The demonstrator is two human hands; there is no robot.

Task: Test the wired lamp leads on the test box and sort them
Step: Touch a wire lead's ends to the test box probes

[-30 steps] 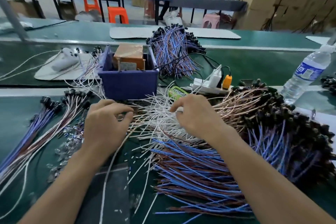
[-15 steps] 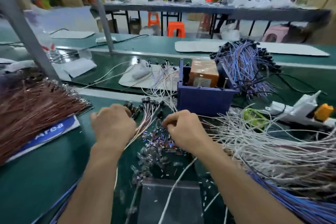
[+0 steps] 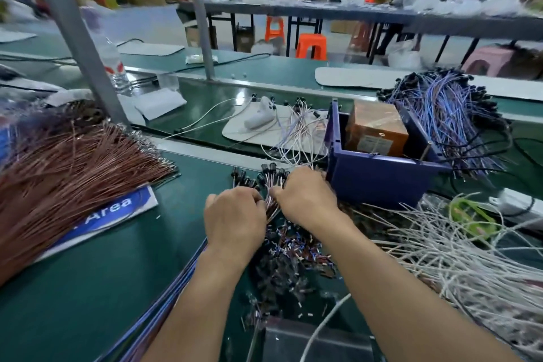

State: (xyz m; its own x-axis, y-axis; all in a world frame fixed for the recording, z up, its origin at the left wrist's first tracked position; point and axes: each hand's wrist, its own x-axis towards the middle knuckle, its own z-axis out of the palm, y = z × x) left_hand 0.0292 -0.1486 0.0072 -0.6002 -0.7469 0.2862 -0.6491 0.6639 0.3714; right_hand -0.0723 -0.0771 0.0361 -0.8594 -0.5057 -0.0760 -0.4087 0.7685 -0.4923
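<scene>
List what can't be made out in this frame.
Head view only:
- Fingertips of the left hand and right hand: hidden behind the hands' backs, so the grip on the thin pink-white lead bundle is unclear.
- Text on the blue-and-white printed sign: covered by the copper-brown wire pile; only "Area" reads.
- Label on the brown cardboard box in the dark blue plastic bin: too small.
- The green object: blurred, under white wires.

Orange stools [image 3: 311, 45] (two) by a long bench [image 3: 323, 13].
</scene>
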